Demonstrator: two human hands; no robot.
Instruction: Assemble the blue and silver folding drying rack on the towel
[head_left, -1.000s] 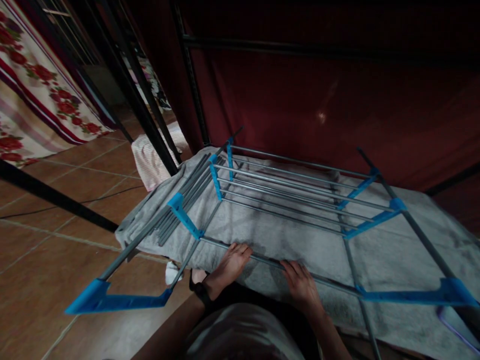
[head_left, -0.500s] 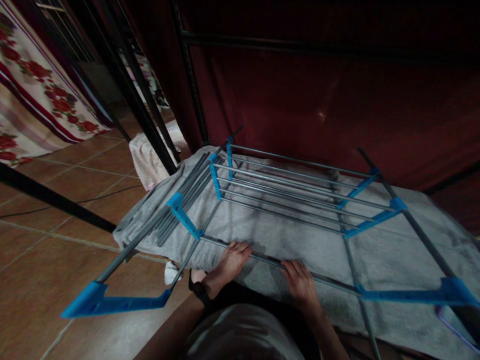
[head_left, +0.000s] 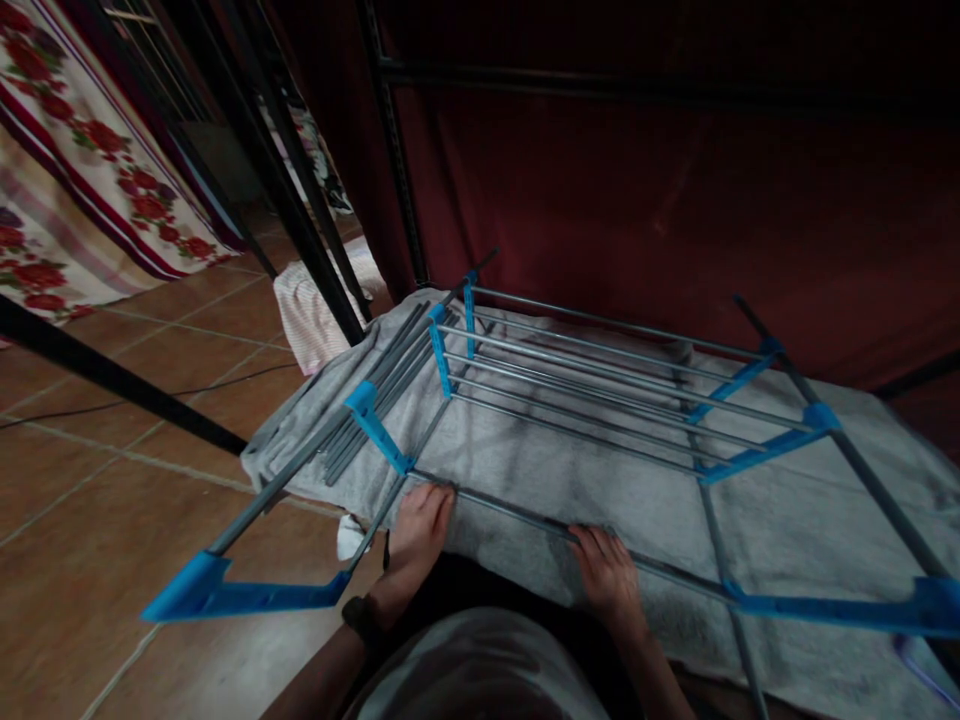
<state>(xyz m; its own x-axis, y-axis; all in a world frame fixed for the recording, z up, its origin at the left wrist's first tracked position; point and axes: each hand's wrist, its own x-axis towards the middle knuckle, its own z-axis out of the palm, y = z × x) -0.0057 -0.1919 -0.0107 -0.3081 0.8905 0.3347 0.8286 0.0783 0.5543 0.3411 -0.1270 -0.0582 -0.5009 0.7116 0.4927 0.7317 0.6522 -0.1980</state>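
Both hands flat on the towel (head_left: 787, 520) under the rack (head_left: 600, 390) — left hand (head_left: 420, 525) at seven o'clock, right hand (head_left: 611, 580) at six, fingers spread, gripping nothing. Best smoothed outward with even pressure — no bunching at the near rail (head_left: 525, 515).

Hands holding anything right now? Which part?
Both rest on the grey towel draped over the grey-and-blue drying rack, at its near rail: left hand near the corner, right hand mid-rail. Whether either grips cannot be told.

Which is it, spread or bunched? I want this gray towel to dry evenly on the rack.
Spread. The gray towel lies flat under the rack's rods; both hands, left hand and right hand, rest at its near edge.
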